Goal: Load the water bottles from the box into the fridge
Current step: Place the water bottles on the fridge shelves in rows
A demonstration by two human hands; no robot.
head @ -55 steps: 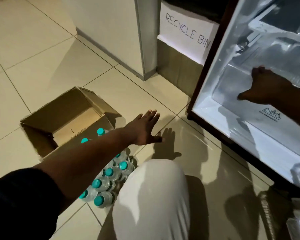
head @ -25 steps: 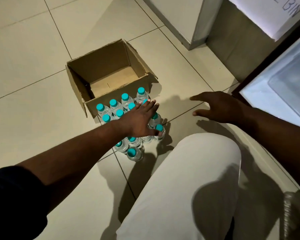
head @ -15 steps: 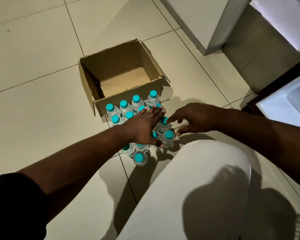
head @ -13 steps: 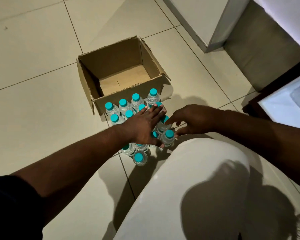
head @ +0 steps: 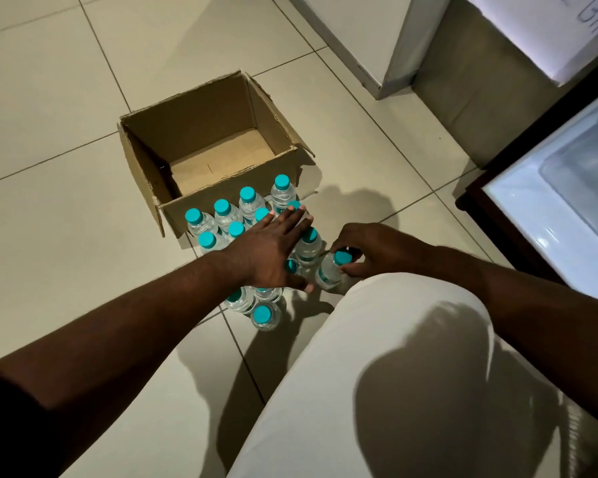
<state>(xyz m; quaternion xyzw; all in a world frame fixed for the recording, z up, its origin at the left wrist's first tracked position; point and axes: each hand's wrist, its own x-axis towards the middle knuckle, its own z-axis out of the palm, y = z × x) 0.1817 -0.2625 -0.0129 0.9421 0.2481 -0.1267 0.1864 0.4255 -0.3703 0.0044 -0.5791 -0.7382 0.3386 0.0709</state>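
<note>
— Which way do the water bottles (head: 236,229) stand?
— Upright on the floor (head: 66,132), long axis vertical, teal caps up. They are packed in one tight cluster outside the box (head: 194,122), against its near wall, between it and the person's knee (head: 394,374).
— And the one at the right edge?
— The right hand (head: 366,250) has fingers and thumb curled round that bottle (head: 327,276), just below the cap. The cap is up. Whether it leans a little, I can't tell.
— The other hand?
— The left hand (head: 270,250) lies flat over the caps in the middle, fingers straight and together, gripping nothing.
— How many of each?
— Thirteen or fourteen caps that I can make out. The left hand covers part of the cluster, so that's no firm count. One box, open-topped, its bare cardboard bottom showing. One fridge (head: 546,201), at the right, open, its white inside lit.
— And the room?
— Pale square tiles with thin grout lines, dim light, hard shadows. Past the box stands a white cabinet (head: 359,29), and beside it hangs a paper sign (head: 549,29) with the letters "BIN" showing. The person is low to the floor, the knee in pale trousers, with a dark sleeve (head: 0,426) on the left arm.
</note>
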